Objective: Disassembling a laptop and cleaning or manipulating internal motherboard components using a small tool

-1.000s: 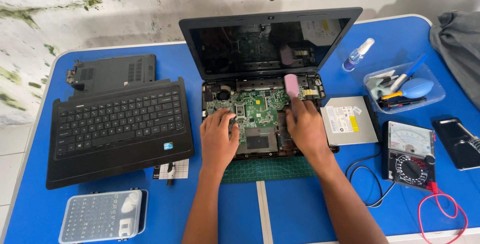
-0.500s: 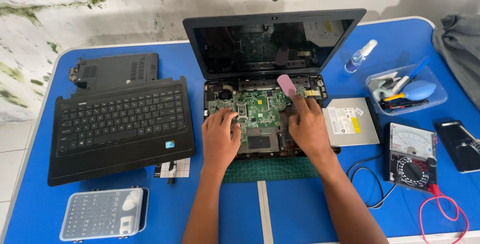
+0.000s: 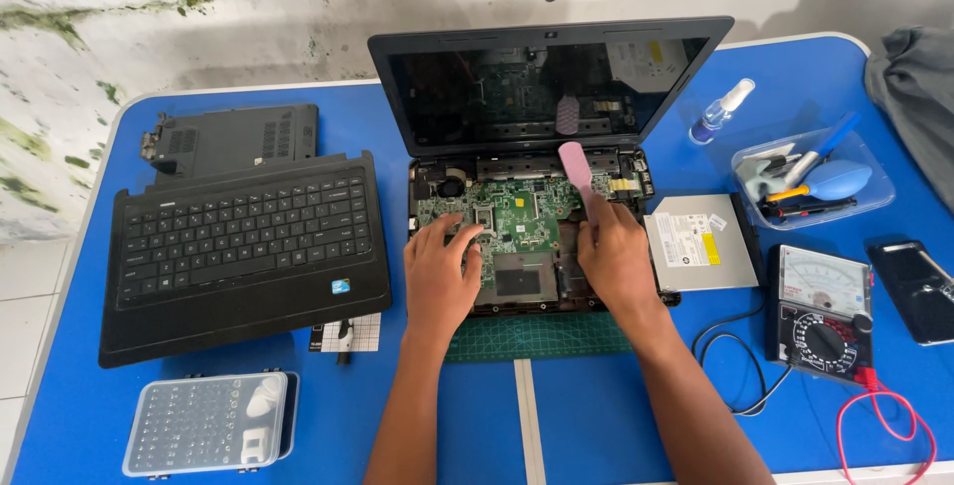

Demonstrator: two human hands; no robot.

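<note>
While spread palm-down on the green motherboard (image 3: 517, 217) of the opened laptop (image 3: 542, 162) mid-desk (image 3: 596, 415), left hand (image 3: 439, 276) rests with fingers open, holding nothing; right hand (image 3: 614, 256) just beside, fingers gripping a pink brush (image 3: 576, 165) tilted upward over the board – farther right, clear plastic tray (image 3: 874, 197) holding a blue air blower (image 3: 838, 179) and small tools

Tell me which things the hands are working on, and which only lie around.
In use: left hand and right hand on the opened black laptop; pink flat plastic pry tool.
Lying about: detached black keyboard panel, silver optical drive, analogue multimeter.
</note>
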